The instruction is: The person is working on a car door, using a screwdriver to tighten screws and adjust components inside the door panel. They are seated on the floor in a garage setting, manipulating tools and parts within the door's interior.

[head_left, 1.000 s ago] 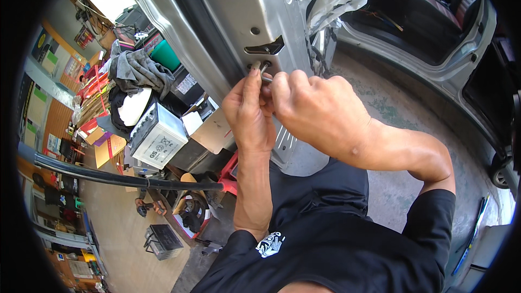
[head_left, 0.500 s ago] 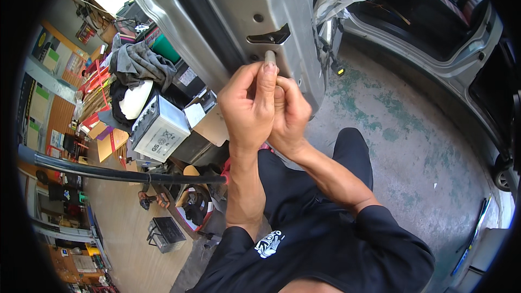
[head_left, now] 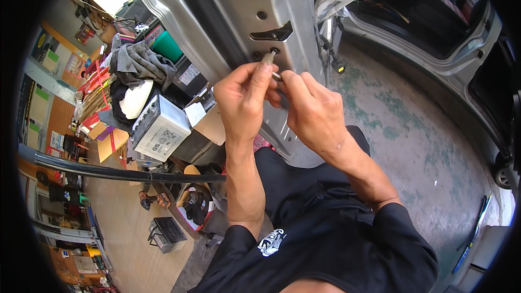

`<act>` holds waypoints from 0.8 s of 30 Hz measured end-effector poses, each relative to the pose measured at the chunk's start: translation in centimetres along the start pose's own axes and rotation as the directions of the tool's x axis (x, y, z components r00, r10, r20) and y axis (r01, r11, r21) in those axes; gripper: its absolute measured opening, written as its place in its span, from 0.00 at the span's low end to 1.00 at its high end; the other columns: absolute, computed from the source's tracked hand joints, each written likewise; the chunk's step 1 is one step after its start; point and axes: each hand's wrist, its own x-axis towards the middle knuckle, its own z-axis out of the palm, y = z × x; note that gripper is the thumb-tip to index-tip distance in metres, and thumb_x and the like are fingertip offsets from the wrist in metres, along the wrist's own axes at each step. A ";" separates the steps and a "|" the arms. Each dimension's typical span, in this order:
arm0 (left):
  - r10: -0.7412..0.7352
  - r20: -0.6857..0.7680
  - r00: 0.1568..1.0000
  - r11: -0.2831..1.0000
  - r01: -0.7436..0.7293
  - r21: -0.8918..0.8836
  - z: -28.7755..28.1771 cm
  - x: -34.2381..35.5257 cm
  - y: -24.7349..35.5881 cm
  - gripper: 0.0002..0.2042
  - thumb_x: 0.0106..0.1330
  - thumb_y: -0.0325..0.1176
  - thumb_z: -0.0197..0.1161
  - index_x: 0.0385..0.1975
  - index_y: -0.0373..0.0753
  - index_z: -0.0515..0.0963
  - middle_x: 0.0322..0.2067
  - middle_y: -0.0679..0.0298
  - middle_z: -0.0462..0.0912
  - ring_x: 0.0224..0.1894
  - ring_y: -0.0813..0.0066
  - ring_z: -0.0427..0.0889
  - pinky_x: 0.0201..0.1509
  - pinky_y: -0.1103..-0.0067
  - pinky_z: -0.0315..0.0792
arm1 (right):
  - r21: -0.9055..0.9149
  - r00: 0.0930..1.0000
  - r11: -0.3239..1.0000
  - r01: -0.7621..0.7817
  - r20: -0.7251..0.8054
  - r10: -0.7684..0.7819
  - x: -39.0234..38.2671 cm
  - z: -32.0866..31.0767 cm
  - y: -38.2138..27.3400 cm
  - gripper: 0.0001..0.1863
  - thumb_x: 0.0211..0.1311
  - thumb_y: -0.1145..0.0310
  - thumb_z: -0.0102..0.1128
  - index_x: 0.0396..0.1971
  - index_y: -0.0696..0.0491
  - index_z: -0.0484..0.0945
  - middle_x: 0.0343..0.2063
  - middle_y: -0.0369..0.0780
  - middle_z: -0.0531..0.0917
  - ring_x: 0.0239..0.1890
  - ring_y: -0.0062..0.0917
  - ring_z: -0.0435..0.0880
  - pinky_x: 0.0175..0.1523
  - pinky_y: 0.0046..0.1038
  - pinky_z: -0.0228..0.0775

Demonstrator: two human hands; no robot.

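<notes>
The edge of a silver car door (head_left: pixel 239 0) stands before me, with a dark latch slot (head_left: pixel 271 33) in it. Just under the slot, a slim metal tool (head_left: pixel 273 53) has its bright tip at a dark round fastener in the door edge. Thumb and fingers of my left hand (head_left: pixel 244 97) are closed around this tool close to its tip. Right beside them, my right hand (head_left: pixel 317 111) pinches a short dark rod (head_left: pixel 277 76) that sticks out by the left fingers. Whether rod and tool are one piece is hidden by my fingers.
On the left, a white-and-grey car battery (head_left: pixel 161 130) stands amid boxes and a grey cloth (head_left: pixel 141 62). A black bar (head_left: pixel 125 171) crosses at lower left. Another black battery (head_left: pixel 166 234) sits on the floor. At right is the open car body (head_left: pixel 434 70).
My right hand has moved right and turned, coming apart from behind the left hand. The metal tip and dark rod now show. My left hand has shifted slightly left.
</notes>
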 end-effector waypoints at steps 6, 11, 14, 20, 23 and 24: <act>-0.098 -0.021 0.995 0.985 0.094 -0.145 0.5 0.0 0.2 0.12 0.72 0.33 0.63 0.33 0.27 0.83 0.20 0.66 0.78 0.16 0.80 0.75 0.17 0.82 0.69 | -0.171 0.976 0.982 0.080 0.212 -0.042 1.3 -3.0 -0.5 0.09 0.53 0.72 0.62 0.33 0.53 0.73 0.25 0.36 0.78 0.24 0.29 0.84 0.24 0.31 0.75; -0.195 -0.066 0.979 0.925 0.161 -0.343 1.3 0.4 0.7 0.13 0.72 0.34 0.63 0.31 0.28 0.82 0.18 0.67 0.75 0.13 0.80 0.72 0.12 0.81 0.64 | -0.284 0.937 0.935 0.211 0.331 -0.110 3.6 -5.7 -2.0 0.09 0.55 0.70 0.63 0.33 0.56 0.74 0.24 0.38 0.80 0.24 0.29 0.86 0.22 0.29 0.76; -0.188 -0.080 0.979 0.934 0.153 -0.322 1.5 0.2 0.8 0.13 0.72 0.34 0.63 0.31 0.28 0.82 0.19 0.67 0.76 0.12 0.80 0.72 0.12 0.81 0.64 | -0.343 0.935 0.912 0.224 0.339 -0.102 3.8 -6.2 -2.3 0.09 0.51 0.69 0.65 0.29 0.55 0.75 0.23 0.38 0.80 0.25 0.26 0.86 0.22 0.26 0.76; -0.262 0.157 0.952 0.838 0.305 -0.453 0.0 0.0 -1.2 0.14 0.76 0.37 0.53 0.50 0.34 0.78 0.44 0.61 0.82 0.42 0.73 0.82 0.44 0.74 0.77 | -0.411 0.898 0.824 0.391 0.365 -0.245 7.4 -8.4 -3.2 0.09 0.45 0.69 0.67 0.25 0.53 0.75 0.24 0.36 0.79 0.29 0.27 0.85 0.26 0.27 0.75; -0.290 0.139 0.947 0.794 0.319 -0.517 0.7 -0.2 -0.6 0.12 0.75 0.39 0.58 0.43 0.35 0.80 0.33 0.66 0.80 0.31 0.79 0.78 0.32 0.79 0.72 | -0.391 0.868 0.804 0.448 0.405 -0.287 8.8 -9.3 -2.3 0.08 0.44 0.71 0.67 0.25 0.54 0.76 0.24 0.36 0.80 0.32 0.26 0.86 0.28 0.27 0.76; -0.300 0.132 0.945 0.779 0.323 -0.538 1.0 -0.2 -0.3 0.12 0.74 0.39 0.59 0.40 0.35 0.80 0.30 0.68 0.79 0.27 0.80 0.77 0.27 0.80 0.70 | -0.370 0.852 0.801 0.471 0.427 -0.303 9.0 -9.5 -1.8 0.08 0.44 0.71 0.67 0.25 0.54 0.76 0.25 0.35 0.80 0.33 0.26 0.86 0.28 0.27 0.76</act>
